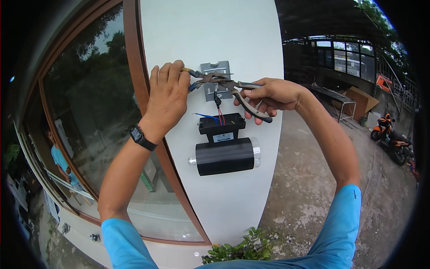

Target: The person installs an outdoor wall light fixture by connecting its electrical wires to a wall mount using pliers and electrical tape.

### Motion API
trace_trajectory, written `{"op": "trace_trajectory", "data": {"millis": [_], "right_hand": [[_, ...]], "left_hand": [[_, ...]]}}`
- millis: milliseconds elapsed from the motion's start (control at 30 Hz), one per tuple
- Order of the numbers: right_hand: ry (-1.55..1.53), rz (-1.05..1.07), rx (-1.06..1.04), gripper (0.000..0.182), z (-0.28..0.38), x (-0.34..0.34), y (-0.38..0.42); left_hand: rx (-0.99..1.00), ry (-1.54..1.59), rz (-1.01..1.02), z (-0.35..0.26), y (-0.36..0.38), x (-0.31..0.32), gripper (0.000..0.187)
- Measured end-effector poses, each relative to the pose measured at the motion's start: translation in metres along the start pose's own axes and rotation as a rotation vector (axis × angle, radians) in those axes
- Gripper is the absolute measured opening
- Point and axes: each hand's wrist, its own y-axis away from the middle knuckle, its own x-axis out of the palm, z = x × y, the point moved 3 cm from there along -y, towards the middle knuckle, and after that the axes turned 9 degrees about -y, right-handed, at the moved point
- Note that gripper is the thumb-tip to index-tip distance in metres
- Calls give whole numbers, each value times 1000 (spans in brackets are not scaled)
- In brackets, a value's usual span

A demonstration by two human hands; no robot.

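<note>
My left hand [169, 92] is closed round the handles of a pair of pliers [194, 86], their blue and yellow grips partly hidden by my fingers. In my right hand [275, 96] is a second pair of pliers [251, 107] with dark-and-grey handles spread apart. Both jaws meet and overlap in front of a grey mounting plate [209, 93] on the wall; what they grip, if anything, is too small to tell. Below hangs a black cylindrical wall lamp [224, 157] with a box-shaped base [221, 127]. Red wires [221, 117] and a blue wire [207, 116] come out of the base.
A brown-framed glass door [130, 45] stands left of the white wall [210, 27], with a person [62, 161] visible at far left. A leafy plant [246, 246] grows at the wall's foot. To the right are a work table [333, 96] and an orange motorbike [389, 134].
</note>
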Motion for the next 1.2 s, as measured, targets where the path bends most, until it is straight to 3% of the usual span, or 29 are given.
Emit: {"op": "trace_trajectory", "data": {"millis": [1200], "right_hand": [[107, 27, -7, 36, 1, -4, 2]], "left_hand": [[63, -24, -25, -3, -9, 6, 26]]}}
